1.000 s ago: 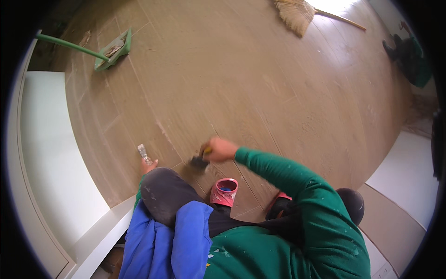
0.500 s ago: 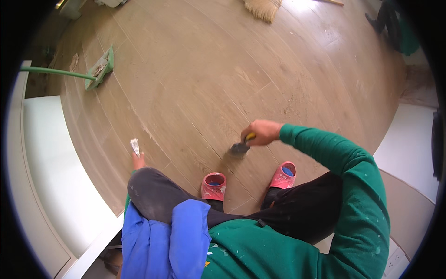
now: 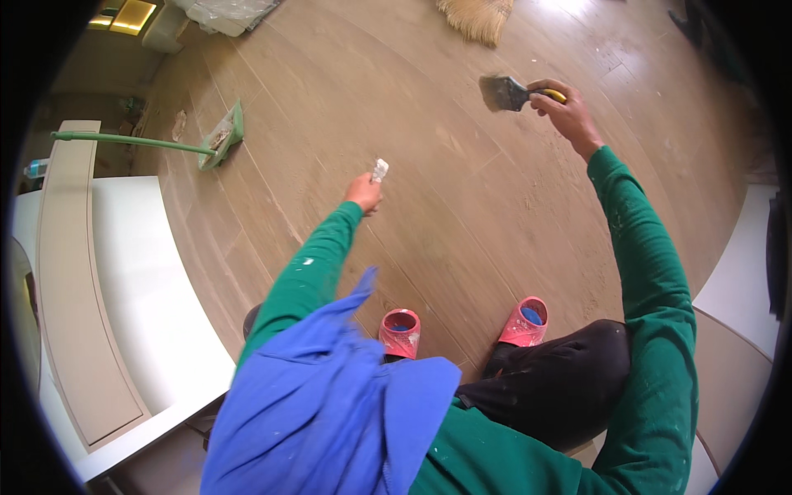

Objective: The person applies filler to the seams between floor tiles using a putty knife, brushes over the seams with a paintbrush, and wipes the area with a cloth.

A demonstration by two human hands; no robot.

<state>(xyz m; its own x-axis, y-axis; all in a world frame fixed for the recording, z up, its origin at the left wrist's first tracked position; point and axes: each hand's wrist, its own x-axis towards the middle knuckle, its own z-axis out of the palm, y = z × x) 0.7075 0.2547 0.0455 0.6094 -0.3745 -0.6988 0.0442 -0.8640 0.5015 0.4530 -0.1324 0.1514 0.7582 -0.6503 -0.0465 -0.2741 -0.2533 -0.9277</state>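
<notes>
Right hand (image 3: 563, 111): grip clenched on a wide flat paintbrush (image 3: 506, 93) by its yellow-and-black end. Paintbrush is held out over the wood-look plank floor (image 3: 429, 239), upper right of centre, bristles pointing left and blurred; can't tell if they touch the floor. Left hand (image 3: 364, 195): grip closed round a white-smeared hand tool (image 3: 379, 170), near centre, tip pointing up and away from the body; exact kind unclear, mostly hidden by fingers. Hands well apart, both arms stretched forward in green sleeves (image 3: 307, 266) with pale specks.

Around: green long-handled dustpan (image 3: 237, 129) at upper left, debris (image 3: 218, 139) inside, tan scrap (image 3: 179, 124) on the floor just beside it. Straw broom (image 3: 477, 18) at top edge, partly cut off, near the paintbrush. White panel (image 3: 148, 272) along left side. Pink clogs (image 3: 400, 336), paint-spattered, on the person's feet; blue cloth (image 3: 322, 404) hangs over lower left, covering part of the body.
</notes>
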